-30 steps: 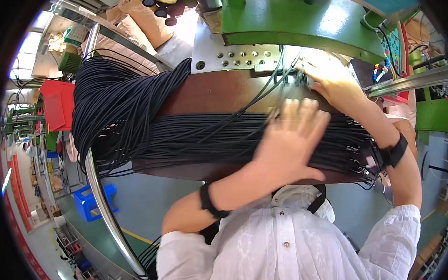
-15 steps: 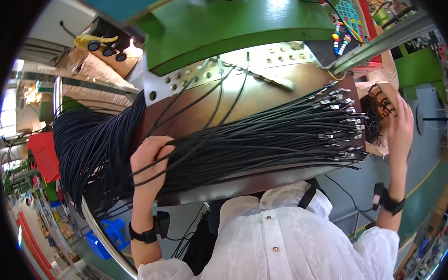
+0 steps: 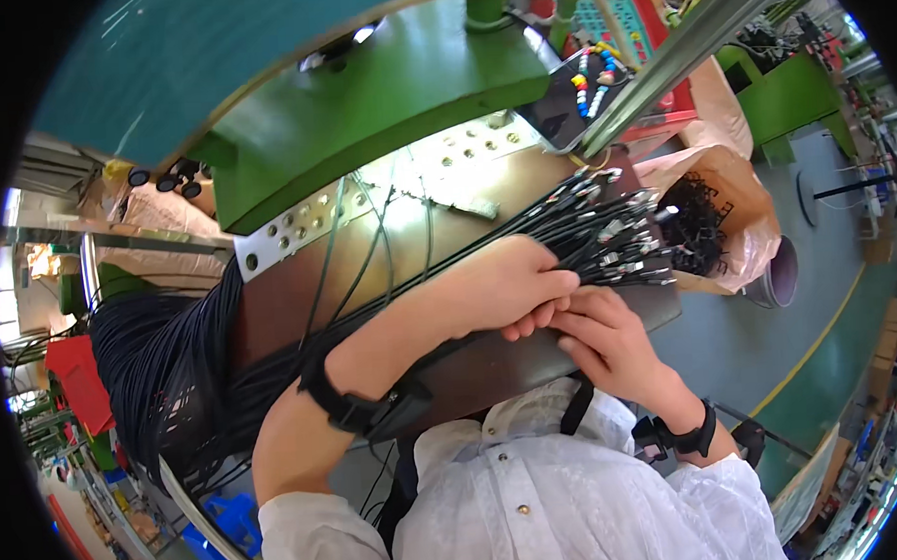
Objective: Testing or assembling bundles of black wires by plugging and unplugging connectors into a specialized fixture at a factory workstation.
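A thick bundle of black cables (image 3: 556, 215) lies across a brown work table (image 3: 280, 307), with small silvery connectors (image 3: 622, 242) on the right ends. My left hand (image 3: 519, 280) reaches over the bundle, its fingers curled in a pinch just before the connector ends. Against its fingertips, my right hand (image 3: 611, 340) is bent with thumb and fingers drawn together. Whatever sits between the fingers is too small or hidden to make out. Several loose cables (image 3: 372, 245) run from the bundle up to the metal plate (image 3: 291, 225) at the back.
A green machine body (image 3: 381, 103) stands over the plate. Long cable loops (image 3: 151, 343) hang off the table's left side. At the right, a paper bag (image 3: 750, 202) holds black parts (image 3: 694, 219). A metal bar (image 3: 674, 65) slants across the upper right. A blue stool (image 3: 229, 530) stands lower left.
My left hand has left the bundle's left part and moved right to the connector ends. My right hand has come from the paper bag to meet it. The view has shifted.
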Available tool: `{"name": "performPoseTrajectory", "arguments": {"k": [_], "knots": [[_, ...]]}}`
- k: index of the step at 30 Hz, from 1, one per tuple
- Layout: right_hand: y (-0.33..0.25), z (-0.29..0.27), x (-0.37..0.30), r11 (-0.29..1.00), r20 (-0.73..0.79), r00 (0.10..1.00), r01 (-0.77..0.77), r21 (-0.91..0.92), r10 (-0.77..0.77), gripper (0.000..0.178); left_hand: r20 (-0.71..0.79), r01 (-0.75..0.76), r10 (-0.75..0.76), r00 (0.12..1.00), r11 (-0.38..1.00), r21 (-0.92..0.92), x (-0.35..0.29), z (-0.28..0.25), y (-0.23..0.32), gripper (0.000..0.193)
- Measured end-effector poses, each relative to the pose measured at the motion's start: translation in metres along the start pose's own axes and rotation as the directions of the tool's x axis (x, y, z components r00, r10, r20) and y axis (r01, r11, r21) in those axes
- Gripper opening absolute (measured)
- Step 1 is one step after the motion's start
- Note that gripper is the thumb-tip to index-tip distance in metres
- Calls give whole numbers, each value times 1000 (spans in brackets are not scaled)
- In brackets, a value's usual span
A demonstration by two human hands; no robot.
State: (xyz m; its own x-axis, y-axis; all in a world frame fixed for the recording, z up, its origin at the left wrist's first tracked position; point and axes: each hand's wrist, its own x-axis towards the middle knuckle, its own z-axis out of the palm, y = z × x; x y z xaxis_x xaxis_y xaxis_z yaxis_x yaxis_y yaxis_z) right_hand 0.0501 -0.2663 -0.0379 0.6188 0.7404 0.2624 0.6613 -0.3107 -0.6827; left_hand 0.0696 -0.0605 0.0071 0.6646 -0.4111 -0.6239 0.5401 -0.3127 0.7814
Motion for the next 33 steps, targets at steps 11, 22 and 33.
{"name": "performPoseTrajectory", "arguments": {"k": [11, 22, 33], "knots": [[-24, -19, 37, 632, 309, 950, -267, 728, 45, 25, -257, -414, 631, 732, 711, 568, -43, 11, 13, 19], [11, -57, 62, 267, -159, 950, 85, 960, 270, 53, -269, -345, 341, 901, 938, 31, -50, 51, -2, 15], [-61, 16, 97, 262, 380, 871, -463, 847, 313, 45, -487, -536, 272, 830, 633, -559, -46, 66, -74, 25]]}}
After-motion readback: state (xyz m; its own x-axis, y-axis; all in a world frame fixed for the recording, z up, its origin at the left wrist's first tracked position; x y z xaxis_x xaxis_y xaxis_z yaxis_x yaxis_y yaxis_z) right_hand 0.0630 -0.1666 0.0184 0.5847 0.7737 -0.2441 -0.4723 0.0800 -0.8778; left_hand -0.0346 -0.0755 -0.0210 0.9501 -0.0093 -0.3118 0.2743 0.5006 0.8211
